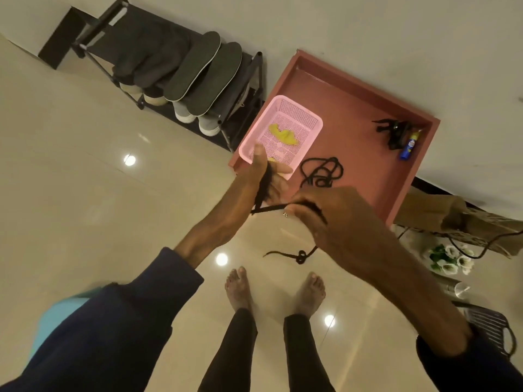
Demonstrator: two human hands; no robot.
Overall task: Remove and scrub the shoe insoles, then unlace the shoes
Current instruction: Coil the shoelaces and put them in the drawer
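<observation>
Left hand (252, 179) is curling round a black shoelace (268, 208), while the right hand (339, 210) is pinching it taut. A red tray (353, 89) is holding a second lace (322, 171) near its closest edge. The dangling knot (300, 257) could be tightening if pulled harder.

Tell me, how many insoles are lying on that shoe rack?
2. Both lie side by side on top of the shoe rack: the first insole beside the dark cloth, the second insole nearer the red tray. More may be hidden under the cloth.
</observation>
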